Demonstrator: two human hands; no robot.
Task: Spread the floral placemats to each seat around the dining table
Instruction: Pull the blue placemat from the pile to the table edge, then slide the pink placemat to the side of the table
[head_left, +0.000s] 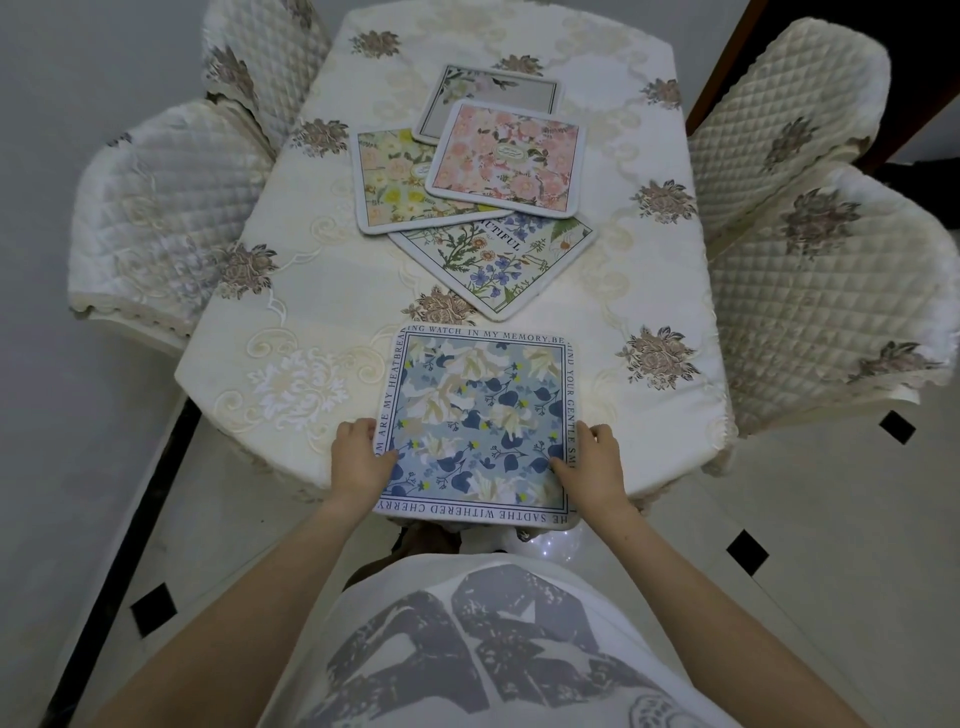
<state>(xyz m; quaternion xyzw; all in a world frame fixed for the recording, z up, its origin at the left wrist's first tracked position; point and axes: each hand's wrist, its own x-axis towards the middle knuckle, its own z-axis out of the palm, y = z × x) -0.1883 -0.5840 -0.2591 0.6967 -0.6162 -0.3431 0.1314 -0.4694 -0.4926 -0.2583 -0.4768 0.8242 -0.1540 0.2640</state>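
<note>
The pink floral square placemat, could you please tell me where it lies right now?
In the head view the pink floral square placemat lies mid-table on the cream tablecloth, overlapping the yellow floral placemat to its left and the grey-centred placemat beyond it.

You hold the blue placemat (475, 423) with both hands: your left hand (358, 460) grips its left edge, your right hand (589, 465) its right edge. It lies at the near end of the table (311, 291), its near edge over the rim. Beyond the blue placemat, four other placemats (483, 182) overlap.
</note>
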